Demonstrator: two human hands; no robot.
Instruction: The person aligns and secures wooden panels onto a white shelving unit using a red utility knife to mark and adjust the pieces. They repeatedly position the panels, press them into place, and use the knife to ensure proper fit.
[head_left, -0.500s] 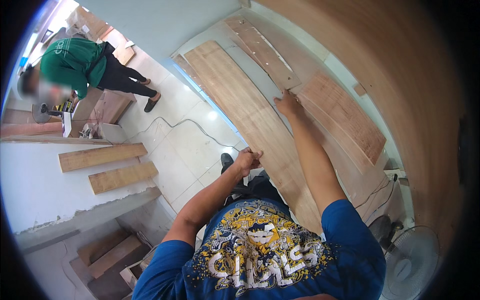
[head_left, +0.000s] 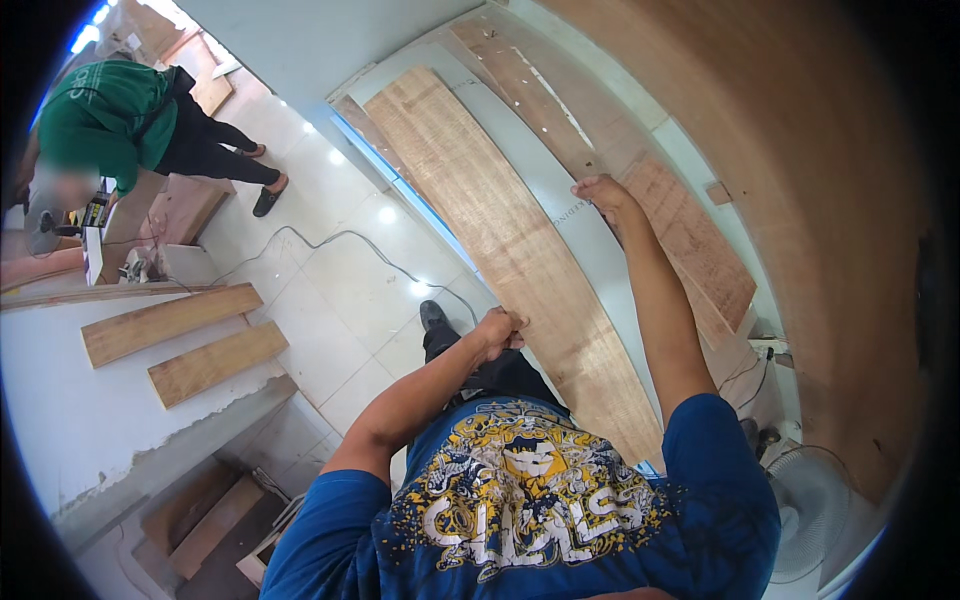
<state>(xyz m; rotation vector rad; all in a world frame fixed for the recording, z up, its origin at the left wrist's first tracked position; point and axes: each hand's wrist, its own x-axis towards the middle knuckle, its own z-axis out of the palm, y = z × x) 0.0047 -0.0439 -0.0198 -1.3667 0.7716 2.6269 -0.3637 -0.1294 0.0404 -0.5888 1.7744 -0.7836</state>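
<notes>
Nearest, I have the left hand (head_left: 497, 333) pinching the left edge of the wooden board (head_left: 500, 230), which lies over the pale sheet (head_left: 500, 130). I judge the board stiff, fairly light, best held by both long edges. Farther, at the sheet's right edge, my right hand (head_left: 606, 193) curls; whether it grips, I cannot tell.

The room is lit brightly, and the upper left edge is washed out by white glare. Round highlights are reflected in the glossy floor tiles (head_left: 325, 330). A soft sheen is spread along the long wooden plank (head_left: 500, 220), whose edges are bowed by the fisheye lens. The boards (head_left: 215, 525) at lower left are left in shadow. The co-worker's head (head_left: 70, 192) is blurred; the corners are blacked out.
</notes>
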